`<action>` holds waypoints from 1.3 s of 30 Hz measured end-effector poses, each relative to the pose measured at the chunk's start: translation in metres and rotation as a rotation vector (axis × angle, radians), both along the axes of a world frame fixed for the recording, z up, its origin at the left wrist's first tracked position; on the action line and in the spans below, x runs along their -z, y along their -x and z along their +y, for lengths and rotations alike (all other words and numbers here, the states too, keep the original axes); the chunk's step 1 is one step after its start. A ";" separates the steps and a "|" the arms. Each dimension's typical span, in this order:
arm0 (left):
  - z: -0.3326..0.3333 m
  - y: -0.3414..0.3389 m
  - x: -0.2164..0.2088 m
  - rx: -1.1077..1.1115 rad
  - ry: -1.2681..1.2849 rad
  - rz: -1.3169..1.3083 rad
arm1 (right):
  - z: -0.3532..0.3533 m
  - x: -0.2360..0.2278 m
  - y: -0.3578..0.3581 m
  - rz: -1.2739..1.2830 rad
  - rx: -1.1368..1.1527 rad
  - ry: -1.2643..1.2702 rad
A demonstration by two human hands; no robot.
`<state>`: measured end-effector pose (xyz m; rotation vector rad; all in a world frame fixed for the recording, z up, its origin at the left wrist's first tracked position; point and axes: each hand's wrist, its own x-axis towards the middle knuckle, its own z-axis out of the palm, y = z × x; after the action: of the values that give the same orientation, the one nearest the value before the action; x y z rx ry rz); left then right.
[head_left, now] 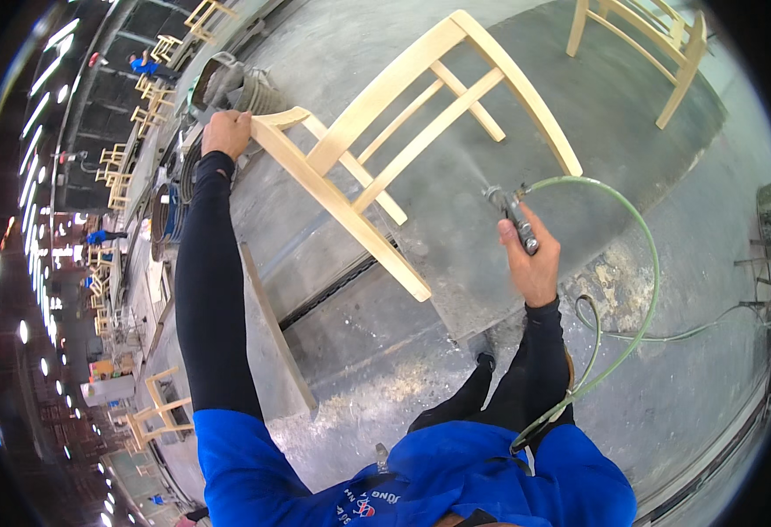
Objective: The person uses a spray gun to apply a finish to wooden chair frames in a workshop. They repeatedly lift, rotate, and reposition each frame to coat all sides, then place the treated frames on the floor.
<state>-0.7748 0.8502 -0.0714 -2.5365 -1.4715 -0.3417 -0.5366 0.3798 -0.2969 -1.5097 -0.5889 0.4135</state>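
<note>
A pale wooden chair frame [347,215] hangs tilted in front of me, its legs and rails showing and no seat fitted. My left hand [226,134] grips the end of its upper left post. In my right hand [533,262] is a metal spray gun [513,218], its nozzle turned up and left toward the frame. A faint mist [469,172] spreads from the nozzle. The clear green hose [648,237] runs from the gun, loops out to the right and comes back down beside my right arm.
Another wooden chair frame [658,39] stands at the upper right. Buckets and coiled material [243,92] sit beyond my left hand. A row of chair frames [122,176] lines the left side, where a co-worker in blue [145,66] stands. A dark floor sheet [579,140] lies below.
</note>
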 end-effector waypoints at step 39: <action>-0.018 -0.032 0.016 -0.177 -0.010 -0.308 | -0.266 -0.188 0.028 -0.311 0.177 0.093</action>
<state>-0.7429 0.8319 -0.0879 -2.4025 -1.7789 -0.7357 -0.5645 0.1140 -0.1089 -1.7144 -0.6786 0.0688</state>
